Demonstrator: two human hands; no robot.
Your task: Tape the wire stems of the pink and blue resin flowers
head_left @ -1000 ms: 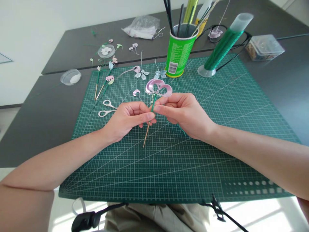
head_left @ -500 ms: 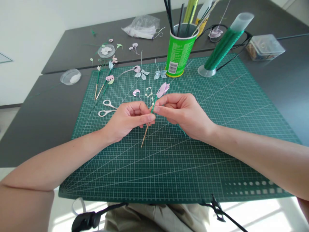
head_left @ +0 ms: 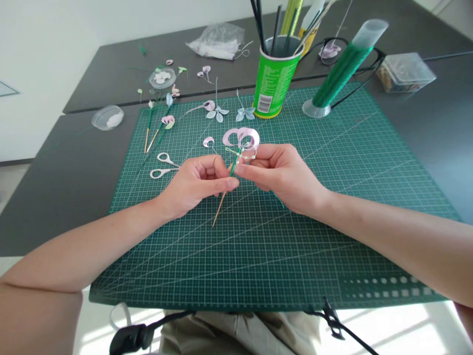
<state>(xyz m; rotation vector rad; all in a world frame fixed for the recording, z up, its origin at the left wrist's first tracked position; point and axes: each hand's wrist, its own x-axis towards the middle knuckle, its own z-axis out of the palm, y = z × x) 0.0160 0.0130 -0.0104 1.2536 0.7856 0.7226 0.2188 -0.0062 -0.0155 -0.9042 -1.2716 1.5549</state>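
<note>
A thin wooden stick (head_left: 219, 209), its upper part wrapped in green thread, is pinched between the thumb and fingers of my left hand (head_left: 201, 182). Pale pink loop-shaped petals (head_left: 231, 132) top the stick, and a small beaded loop (head_left: 254, 155) hangs beside them. Just right of the stem, my right hand (head_left: 283, 172) is closed with thumb and forefinger together at the wrapped part. Green thread (head_left: 280, 199) trails out beneath that hand. What lies inside its curled fingers is hidden.
White-handled scissors (head_left: 162, 172) lie left of my left hand on the green cutting mat (head_left: 258, 266). Beyond are blue leaf sprigs (head_left: 218, 114), a loose pink petal (head_left: 209, 142), a green can (head_left: 275, 84) of sticks, a green thread spool (head_left: 342, 74) and a lidded box (head_left: 406, 73).
The stick has turned in my fingers: the petals now show as open rings, and the beaded loop has swung from the stem's left to its right. Both hands stay nearly in place.
</note>
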